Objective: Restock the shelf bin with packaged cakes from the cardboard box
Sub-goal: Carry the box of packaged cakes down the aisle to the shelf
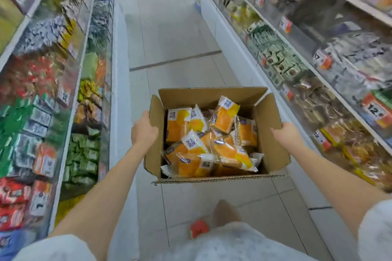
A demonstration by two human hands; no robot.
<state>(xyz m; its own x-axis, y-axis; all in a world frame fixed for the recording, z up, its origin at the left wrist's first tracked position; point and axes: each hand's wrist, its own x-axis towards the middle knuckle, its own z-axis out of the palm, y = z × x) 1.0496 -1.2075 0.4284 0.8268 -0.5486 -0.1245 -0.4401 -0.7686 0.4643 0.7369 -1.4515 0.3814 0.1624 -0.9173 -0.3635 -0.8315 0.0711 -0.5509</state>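
I hold one open cardboard box (214,133) out in front of me above the tiled aisle floor (169,34), all its flaps standing up. My left hand (143,131) is closed on the left flap, fingers wrapped over its edge; my right hand (285,132) grips the right flap the same way, thumb on the outer face, the fingertips hidden behind the cardboard.

Inside lies a loose heap of packaged cakes (212,140), orange and yellow wrappers with white ends, tilted every which way. I can count about nine or ten on top; those underneath are covered, so the full number is beyond telling. The box's bottom is hidden by them.

Shelves run down both sides. The left shelves (53,70) hold clear-fronted bins of red, green and yellow sweets, heavily smeared by motion. The right shelves (318,59) carry wrapped pastries and price tags (376,112); two tags read 12, the others are too blurred. Which bin takes the cakes I cannot tell.

Low in view, my white clothing (212,243) hides most of my legs; one knee and a red shoe (198,229) show.
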